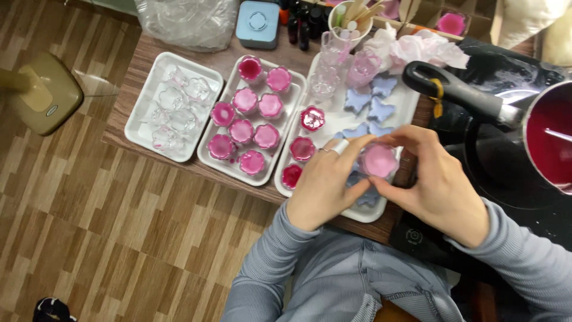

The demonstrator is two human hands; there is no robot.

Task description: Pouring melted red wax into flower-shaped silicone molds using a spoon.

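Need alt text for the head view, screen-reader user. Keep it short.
Seen from above, a person's left hand and right hand together hold a small clear cup of pale pink wax over a white tray of lilac butterfly shapes. To the left, another tray holds pink-filled cups; a pot of dark pink liquid sits right.

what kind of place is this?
Likely a home candle-making bench: white trays of pink-filled moulds, a pot of red liquid on a cooktop, and both hands around one pink mould.
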